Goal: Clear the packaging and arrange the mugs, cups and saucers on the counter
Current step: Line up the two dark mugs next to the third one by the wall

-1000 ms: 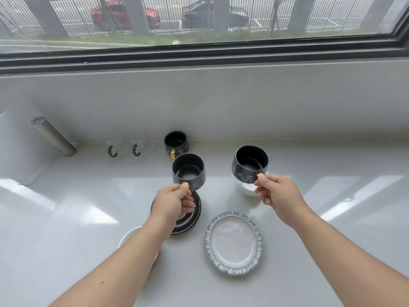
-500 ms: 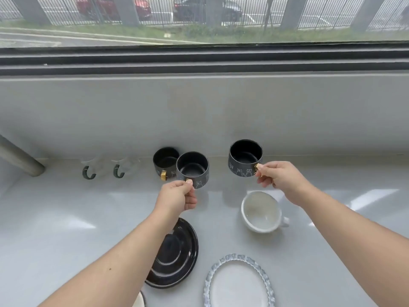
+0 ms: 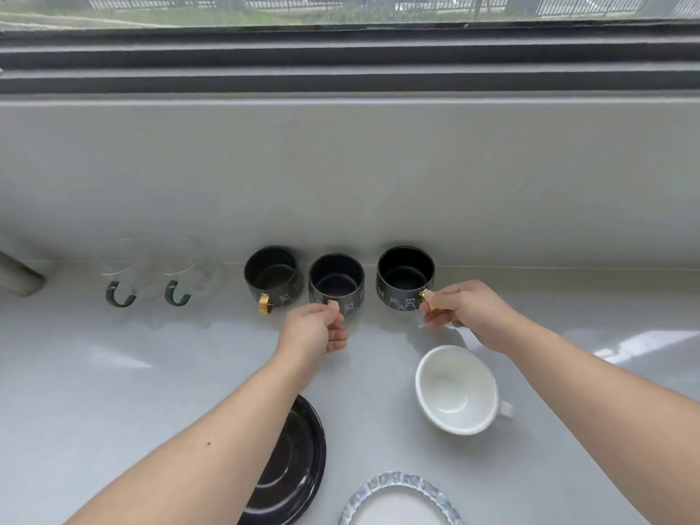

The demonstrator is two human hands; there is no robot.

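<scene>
step in hand: lining dark cat-print mugs along the back wall of the pale grey desk (image 3: 113, 392). left hand (image 3: 312, 331) pinches the middle mug (image 3: 336, 284) by its gold handle; right hand (image 3: 460, 310) pinches the right-most mug (image 3: 405, 278) likewise. next, judged: set both down level, then release.

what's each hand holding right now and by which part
The left hand pinches the middle black mug by its gold handle; the right hand pinches the right black mug by its gold handle.
</scene>
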